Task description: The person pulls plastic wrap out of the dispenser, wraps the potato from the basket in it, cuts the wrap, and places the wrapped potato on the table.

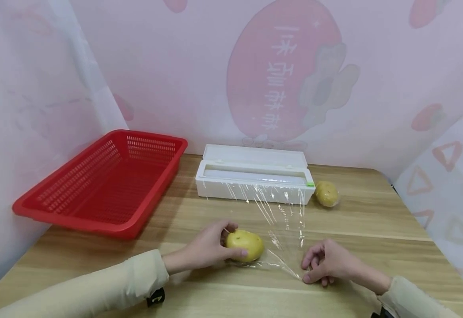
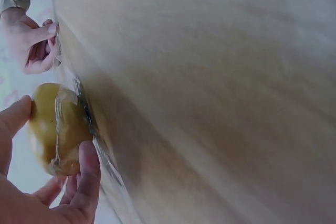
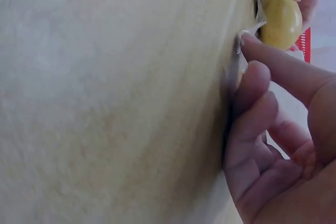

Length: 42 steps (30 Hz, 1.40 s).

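Observation:
A yellow potato (image 1: 245, 245) sits on a sheet of clear plastic wrap (image 1: 281, 238) that runs from a white dispenser box (image 1: 255, 187) to the front of the table. My left hand (image 1: 209, 247) grips this potato from its left side, thumb in front and fingers behind. In the left wrist view a strip of wrap crosses the potato (image 2: 52, 129). To the right, my right hand (image 1: 331, 263) pinches the near right corner of the wrap between thumb and fingers, low over the wood. In the right wrist view the potato (image 3: 282, 19) shows past my right fingers (image 3: 257, 82).
A red plastic basket (image 1: 152, 212) stands at the left. The dispenser's lid (image 1: 255, 154) is raised, with a roll of wrap (image 1: 255, 176) inside. Another potato (image 1: 327, 194), with film around it, lies at the box's right end. Patterned cloth (image 1: 176, 79) walls the back and sides.

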Each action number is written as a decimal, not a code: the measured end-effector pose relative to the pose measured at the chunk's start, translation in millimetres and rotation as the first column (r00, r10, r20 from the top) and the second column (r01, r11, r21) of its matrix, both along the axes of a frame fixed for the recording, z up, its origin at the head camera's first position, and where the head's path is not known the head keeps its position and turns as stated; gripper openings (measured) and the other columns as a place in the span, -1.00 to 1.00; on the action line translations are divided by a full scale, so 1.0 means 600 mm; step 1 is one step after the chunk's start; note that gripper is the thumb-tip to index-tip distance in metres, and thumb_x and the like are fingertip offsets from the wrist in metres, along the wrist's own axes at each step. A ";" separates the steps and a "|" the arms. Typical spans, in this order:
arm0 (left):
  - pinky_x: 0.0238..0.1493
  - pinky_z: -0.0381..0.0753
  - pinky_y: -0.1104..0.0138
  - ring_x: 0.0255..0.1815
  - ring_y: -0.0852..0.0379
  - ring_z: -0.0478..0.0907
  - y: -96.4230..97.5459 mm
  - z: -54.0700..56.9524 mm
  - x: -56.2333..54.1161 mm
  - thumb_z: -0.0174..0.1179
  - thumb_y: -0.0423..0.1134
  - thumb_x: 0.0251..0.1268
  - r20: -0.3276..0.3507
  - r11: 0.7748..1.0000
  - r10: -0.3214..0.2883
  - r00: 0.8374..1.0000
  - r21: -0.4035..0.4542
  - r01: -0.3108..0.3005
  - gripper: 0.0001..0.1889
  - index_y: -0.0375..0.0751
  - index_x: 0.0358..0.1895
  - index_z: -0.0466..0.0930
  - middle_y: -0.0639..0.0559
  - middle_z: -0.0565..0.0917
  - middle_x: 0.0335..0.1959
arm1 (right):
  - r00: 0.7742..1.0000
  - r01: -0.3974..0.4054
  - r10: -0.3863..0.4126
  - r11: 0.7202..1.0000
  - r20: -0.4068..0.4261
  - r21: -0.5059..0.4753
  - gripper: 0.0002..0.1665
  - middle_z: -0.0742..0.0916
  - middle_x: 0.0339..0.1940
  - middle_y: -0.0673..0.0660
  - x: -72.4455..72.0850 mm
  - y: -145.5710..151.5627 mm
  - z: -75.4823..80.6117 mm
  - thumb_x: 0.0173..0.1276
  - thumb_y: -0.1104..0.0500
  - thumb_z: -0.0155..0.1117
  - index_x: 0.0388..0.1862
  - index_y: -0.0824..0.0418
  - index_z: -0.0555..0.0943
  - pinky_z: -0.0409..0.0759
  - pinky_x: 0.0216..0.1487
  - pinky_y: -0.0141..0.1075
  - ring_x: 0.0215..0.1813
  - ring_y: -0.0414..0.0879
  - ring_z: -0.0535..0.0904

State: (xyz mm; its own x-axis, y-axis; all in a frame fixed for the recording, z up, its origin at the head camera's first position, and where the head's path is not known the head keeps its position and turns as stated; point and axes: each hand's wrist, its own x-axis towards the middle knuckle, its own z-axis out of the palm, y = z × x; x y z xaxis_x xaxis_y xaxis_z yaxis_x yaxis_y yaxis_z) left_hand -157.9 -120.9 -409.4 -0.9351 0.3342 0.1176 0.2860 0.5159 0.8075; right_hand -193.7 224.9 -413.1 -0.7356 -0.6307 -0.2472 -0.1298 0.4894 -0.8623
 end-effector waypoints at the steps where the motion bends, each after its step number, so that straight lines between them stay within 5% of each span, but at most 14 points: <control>1: -0.04 0.56 0.12 -0.11 0.07 0.53 0.000 0.001 0.000 0.52 0.06 -0.01 -0.018 1.000 0.000 1.000 0.000 0.000 -0.22 -0.44 0.16 0.47 -0.09 0.59 -0.03 | 1.000 -0.009 0.009 1.000 0.011 -0.004 -0.70 0.64 -0.63 0.13 -0.001 0.003 0.002 0.02 0.19 0.61 -0.34 0.28 0.67 0.40 -0.72 -0.45 -0.71 -0.18 0.51; 5: -0.06 0.55 0.11 -0.12 0.06 0.51 -0.006 0.004 0.006 0.53 0.08 -0.05 -0.072 1.000 0.021 0.997 -0.019 -0.023 -0.31 -0.33 0.03 0.50 -0.04 0.56 -0.09 | 0.999 -0.041 0.041 0.999 0.014 -0.019 -0.76 0.64 -0.61 0.07 -0.003 0.009 0.011 0.13 0.18 0.54 -0.33 0.28 0.67 0.39 -0.68 -0.46 -0.67 -0.22 0.46; 8: -0.20 0.53 0.22 -0.23 0.08 0.47 -0.017 0.005 0.013 0.54 0.09 -0.08 -0.127 0.996 0.012 0.992 -0.087 -0.024 -0.47 -0.17 -0.21 0.51 0.04 0.53 -0.26 | 0.995 -0.061 0.059 0.998 -0.080 -0.027 -0.81 0.61 -0.60 0.01 -0.005 0.002 0.017 0.19 0.16 0.50 -0.35 0.24 0.68 0.38 -0.63 -0.47 -0.62 -0.27 0.41; 14: -0.44 0.45 0.40 -0.45 0.21 0.43 -0.033 0.008 0.025 0.57 -0.02 -0.11 -0.222 0.964 -0.142 0.965 -0.254 0.083 -0.68 -0.01 -0.50 0.58 0.16 0.52 -0.51 | 0.946 -0.083 0.077 0.997 -0.316 -0.004 -0.85 0.63 -0.51 -0.05 -0.005 -0.047 0.020 0.19 0.05 0.50 -0.36 0.06 0.71 0.46 -0.46 -0.40 -0.47 -0.22 0.47; 22: -0.54 0.40 0.49 -0.48 0.38 0.39 -0.027 0.015 0.036 0.52 -0.20 -0.02 -0.274 0.911 -0.239 0.932 -0.396 0.117 -0.88 0.01 -0.51 0.73 0.27 0.50 -0.48 | 0.915 -0.134 0.118 0.991 -0.387 -0.015 -0.90 0.68 -0.48 -0.11 -0.006 -0.106 0.009 0.16 0.11 0.53 -0.36 0.05 0.76 0.53 -0.42 -0.36 -0.43 -0.21 0.52; 30: -0.43 0.45 0.51 -0.43 0.37 0.43 -0.029 0.015 0.035 0.48 -0.28 0.02 -0.275 0.908 -0.284 0.918 -0.385 0.166 -0.90 0.01 -0.48 0.74 0.28 0.51 -0.45 | 0.903 -0.162 0.153 0.987 -0.401 0.012 -0.94 0.64 -0.49 -0.12 -0.001 -0.129 -0.005 0.18 0.21 0.50 -0.40 0.08 0.75 0.55 -0.37 -0.34 -0.40 -0.23 0.52; 37: -0.38 0.43 0.47 -0.40 0.33 0.42 -0.035 0.012 0.038 0.49 -0.19 0.07 -0.346 0.909 -0.296 0.890 -0.387 0.152 -0.93 0.05 -0.42 0.76 0.29 0.47 -0.42 | 0.860 -0.197 0.185 0.980 -0.475 0.025 -0.86 0.63 -0.48 -0.19 0.001 -0.133 -0.004 0.09 0.24 0.55 -0.48 0.02 0.73 0.54 -0.31 -0.29 -0.35 -0.17 0.53; 42: -0.30 0.46 0.46 -0.33 0.33 0.42 -0.041 0.009 0.040 0.48 -0.17 0.09 -0.376 0.910 -0.307 0.874 -0.386 0.154 -0.95 0.04 -0.39 0.79 0.30 0.49 -0.37 | 0.881 -0.171 0.158 0.985 -0.445 0.012 -0.84 0.63 -0.49 -0.15 0.004 -0.133 -0.003 0.14 0.29 0.50 -0.45 0.06 0.69 0.56 -0.37 -0.33 -0.41 -0.21 0.53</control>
